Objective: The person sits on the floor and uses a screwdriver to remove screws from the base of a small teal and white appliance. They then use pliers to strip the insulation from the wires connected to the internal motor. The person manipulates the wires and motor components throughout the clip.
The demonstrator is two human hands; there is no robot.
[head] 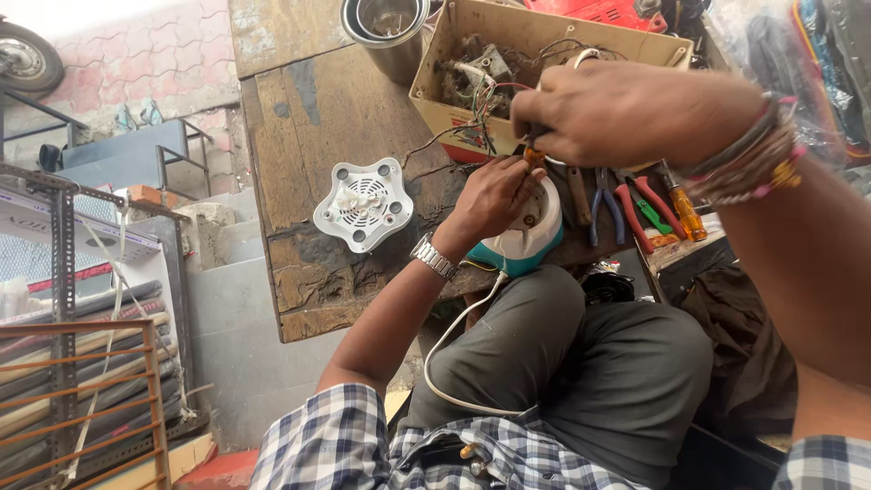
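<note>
View: head camera looking down over the person's lap to a worn wooden bench (318,118).
Appliance: a white and teal mixer base (526,238) sits at the near edge of the bench, just above the person's knee, its open side turned up.
Left hand: the left hand (490,195) rests on the rim of the mixer base, fingers (508,172) curled over the edge and holding it steady; a metal wristwatch (433,257) is on the wrist.
Right hand: the right hand (617,111) hovers above the mixer base, its fingers closed around an orange-handled screwdriver (533,154) that points down into the opening; bead and thread bracelets (758,150) circle the wrist.
Cord: a white power cord (445,349) leaves the mixer base and loops down across the grey trousers.
Removed cover: a white vented bottom cover (363,204) with lobed corners lies flat on the bench, left of the mixer base and apart from it.
Parts box: an open cardboard box (435,68) of wires and small parts stands behind the hands.
Steel jar: a steel jar (386,32) stands at the box's left side.
Hand tools: blue-handled pliers (603,209), red-handled pliers (640,209) and a second screwdriver (685,209) lie side by side right of the mixer base.
</note>
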